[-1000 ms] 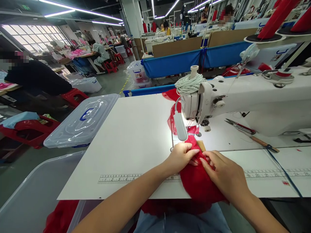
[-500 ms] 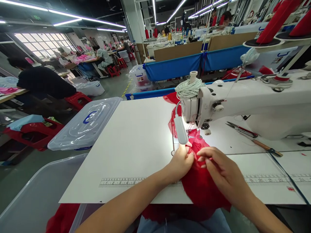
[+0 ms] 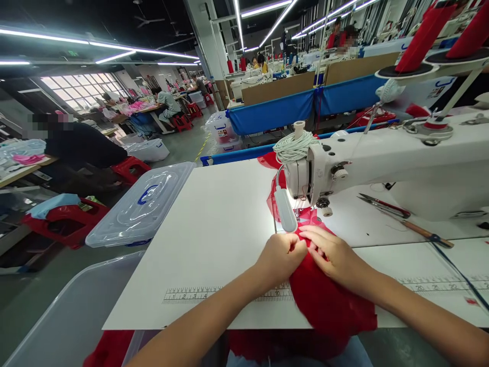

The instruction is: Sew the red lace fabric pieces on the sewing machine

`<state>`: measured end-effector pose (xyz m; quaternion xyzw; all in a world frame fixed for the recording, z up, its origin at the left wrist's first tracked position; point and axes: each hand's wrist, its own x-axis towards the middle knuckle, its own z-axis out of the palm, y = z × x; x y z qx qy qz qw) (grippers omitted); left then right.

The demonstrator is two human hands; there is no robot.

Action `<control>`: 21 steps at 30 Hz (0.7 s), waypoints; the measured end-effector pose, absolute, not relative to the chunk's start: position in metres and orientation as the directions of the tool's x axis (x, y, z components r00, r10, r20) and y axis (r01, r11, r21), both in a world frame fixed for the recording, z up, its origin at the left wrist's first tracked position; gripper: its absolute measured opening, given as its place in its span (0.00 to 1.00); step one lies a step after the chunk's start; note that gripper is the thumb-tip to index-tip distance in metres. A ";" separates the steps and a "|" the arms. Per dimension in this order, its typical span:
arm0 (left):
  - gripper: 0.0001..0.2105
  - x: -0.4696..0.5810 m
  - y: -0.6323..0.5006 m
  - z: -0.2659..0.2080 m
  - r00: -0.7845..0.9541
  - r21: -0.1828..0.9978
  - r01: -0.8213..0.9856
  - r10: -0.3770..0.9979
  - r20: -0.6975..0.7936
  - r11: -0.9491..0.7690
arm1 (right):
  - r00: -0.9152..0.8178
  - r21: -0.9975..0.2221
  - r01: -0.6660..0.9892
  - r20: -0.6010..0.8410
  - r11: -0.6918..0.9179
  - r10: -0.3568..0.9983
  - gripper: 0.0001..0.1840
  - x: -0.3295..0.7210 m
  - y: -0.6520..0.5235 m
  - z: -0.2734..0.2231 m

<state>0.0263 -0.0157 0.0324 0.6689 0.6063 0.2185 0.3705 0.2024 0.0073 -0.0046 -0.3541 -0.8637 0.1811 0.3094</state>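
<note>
Red fabric runs from under the needle area of a white sewing machine down over the table's front edge. My left hand is closed on the fabric's left edge, just below the machine's small lamp. My right hand lies on top of the cloth, fingers stretched towards the needle and close to the left hand. Part of the red fabric also shows behind the machine head. The needle tip and the exact seam are too small to make out.
On the right of the white table lie scissors and a wooden-handled tool. Red thread cones stand above. To the left are a lidded clear box, an open bin and a seated person.
My right hand has come down flatter onto the fabric and nearer the left hand. The cloth's lower part has spread to the right. The view has tilted slightly.
</note>
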 end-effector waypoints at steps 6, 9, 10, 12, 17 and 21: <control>0.10 0.010 0.005 0.030 0.003 0.426 0.904 0.998 0.058 -0.027 | -0.638 -0.256 0.557 0.477 0.790 0.605 0.20 0.207 0.011 -0.019; 0.04 0.011 0.006 0.028 0.132 0.341 0.924 0.980 0.146 -0.175 | -0.644 -0.229 0.549 0.497 0.804 0.581 0.20 0.206 0.011 -0.019; 0.07 0.012 0.004 0.027 0.221 0.323 0.910 0.964 0.147 -0.258 | -0.645 -0.239 0.545 0.493 0.804 0.584 0.21 0.206 0.011 -0.017; 0.11 0.013 -0.001 0.023 0.423 0.271 0.851 0.893 0.157 -0.451 | -0.649 -0.278 0.537 0.467 0.797 0.600 0.21 0.206 0.013 -0.015; 0.22 0.008 -0.011 0.009 0.668 0.007 0.720 0.697 0.260 -0.694 | -0.690 -0.275 0.511 0.434 0.814 0.579 0.22 0.214 0.021 -0.014; 0.30 0.004 -0.011 0.003 0.674 -0.051 0.723 0.688 0.269 -0.689 | -0.702 -0.196 0.530 0.446 0.825 0.556 0.23 0.220 0.025 -0.019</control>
